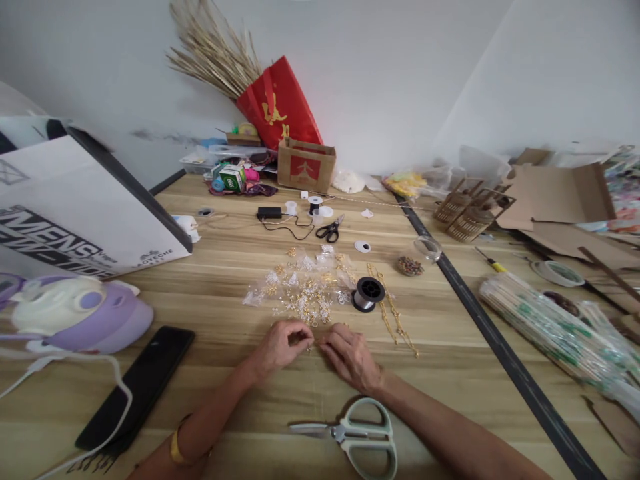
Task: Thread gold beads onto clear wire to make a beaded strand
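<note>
My left hand (284, 343) is closed, thumb and forefinger pinched together near a tiny gold piece (309, 350). Just to its right, my right hand (351, 355) rests low over the wooden table with its fingers bent together; what its fingertips hold is too small to name. Beyond both hands lies a spread of small gold and clear beads (307, 300) with little plastic bags (256, 293). A black spool of thin wire (369, 294) sits beside the beads, and gold chains (395, 313) lie to its right. Large pale-handled scissors (357, 433) lie nearest me, below my right hand.
At the left are a black phone (137, 387), a purple-and-white device (85, 313) with a white cable, and a large box (75, 207). Black scissors (330, 230) and a bead bowl (411, 266) lie farther back. Wrapped sticks (555, 327) lie at the right.
</note>
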Motion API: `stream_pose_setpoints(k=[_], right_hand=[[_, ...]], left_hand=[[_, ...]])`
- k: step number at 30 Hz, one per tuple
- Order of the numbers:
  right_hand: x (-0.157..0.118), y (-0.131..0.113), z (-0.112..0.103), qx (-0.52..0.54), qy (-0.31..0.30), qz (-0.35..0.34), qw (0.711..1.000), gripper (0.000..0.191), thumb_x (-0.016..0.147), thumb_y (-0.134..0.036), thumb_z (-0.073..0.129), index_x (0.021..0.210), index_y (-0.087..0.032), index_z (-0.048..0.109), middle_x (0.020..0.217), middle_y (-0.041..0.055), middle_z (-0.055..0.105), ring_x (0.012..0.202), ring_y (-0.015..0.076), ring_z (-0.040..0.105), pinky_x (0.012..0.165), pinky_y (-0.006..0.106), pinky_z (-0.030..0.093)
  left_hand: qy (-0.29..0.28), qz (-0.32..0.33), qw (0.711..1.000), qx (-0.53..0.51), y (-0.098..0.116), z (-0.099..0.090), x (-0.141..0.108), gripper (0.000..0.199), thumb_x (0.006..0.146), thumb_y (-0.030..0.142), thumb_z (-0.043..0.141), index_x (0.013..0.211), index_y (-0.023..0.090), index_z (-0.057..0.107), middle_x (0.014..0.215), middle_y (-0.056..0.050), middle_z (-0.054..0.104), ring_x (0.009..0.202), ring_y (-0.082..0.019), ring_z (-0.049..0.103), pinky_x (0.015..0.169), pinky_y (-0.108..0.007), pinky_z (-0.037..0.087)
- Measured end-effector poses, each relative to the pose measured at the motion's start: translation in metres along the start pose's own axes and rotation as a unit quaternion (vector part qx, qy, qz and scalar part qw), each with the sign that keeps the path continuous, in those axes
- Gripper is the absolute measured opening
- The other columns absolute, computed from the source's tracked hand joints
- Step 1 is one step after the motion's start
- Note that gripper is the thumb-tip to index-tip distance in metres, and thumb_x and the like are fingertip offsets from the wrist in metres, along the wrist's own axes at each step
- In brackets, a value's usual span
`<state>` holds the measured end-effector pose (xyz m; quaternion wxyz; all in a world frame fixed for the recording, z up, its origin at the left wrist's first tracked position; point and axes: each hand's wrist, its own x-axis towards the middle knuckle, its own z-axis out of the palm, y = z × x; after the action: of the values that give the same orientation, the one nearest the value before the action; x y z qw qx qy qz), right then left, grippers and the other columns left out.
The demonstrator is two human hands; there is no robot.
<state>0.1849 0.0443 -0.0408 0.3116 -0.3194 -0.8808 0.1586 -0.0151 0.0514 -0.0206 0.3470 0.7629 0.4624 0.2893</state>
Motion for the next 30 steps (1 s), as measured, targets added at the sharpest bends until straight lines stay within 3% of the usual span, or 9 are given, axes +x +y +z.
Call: stream_pose_setpoints(k=[4,13,23,30], right_hand=[[0.001,-0.001,-0.002,0.006,0.006,0.009,1.0,0.016,0.095,-0.019,0.04,0.092,-0.018,0.056,0.085,0.006,0.056,0.076,0.0166,0.053,0.065,0.027,0.043],[0.0,0.001,0.0,0.022,0.018,0.032,0.999,0.014,0.094,-0.021,0.042,0.09,-0.019,0.055,0.083,0.0058,0.057,0.071,0.0159,0.053,0.062,0.026,0.043],[-0.001,0.005,0.003,0.026,0.025,0.024,0.999,0.013,0.094,-0.021,0.042,0.093,-0.019,0.055,0.082,0.0056,0.057,0.071,0.0163,0.054,0.062,0.027,0.043],[0.0,0.003,0.002,0.029,0.02,0.031,0.999,0.013,0.094,-0.02,0.042,0.091,-0.019,0.055,0.082,0.0057,0.057,0.072,0.0163,0.054,0.062,0.026,0.043]], left_hand=[[0.028,-0.023,0.999,-0.016,0.002,-0.009,0.002,0.013,0.077,0.02,0.056,0.068,0.014,0.065,0.068,-0.003,0.067,0.065,-0.014,0.06,0.064,-0.022,0.046],[0.089,-0.075,0.993,-0.006,-0.009,-0.02,0.012,0.011,0.076,0.021,0.058,0.073,0.015,0.067,0.073,-0.003,0.071,0.068,-0.015,0.063,0.066,-0.024,0.05],[-0.005,-0.014,0.983,0.184,-0.008,-0.015,0.018,0.014,0.079,0.011,0.056,0.076,0.018,0.068,0.08,-0.004,0.066,0.076,-0.018,0.06,0.071,-0.027,0.045],[-0.034,0.032,0.969,0.244,-0.009,-0.012,0.017,0.019,0.086,0.014,0.051,0.074,0.016,0.066,0.078,-0.004,0.061,0.077,-0.018,0.056,0.073,-0.028,0.042]])
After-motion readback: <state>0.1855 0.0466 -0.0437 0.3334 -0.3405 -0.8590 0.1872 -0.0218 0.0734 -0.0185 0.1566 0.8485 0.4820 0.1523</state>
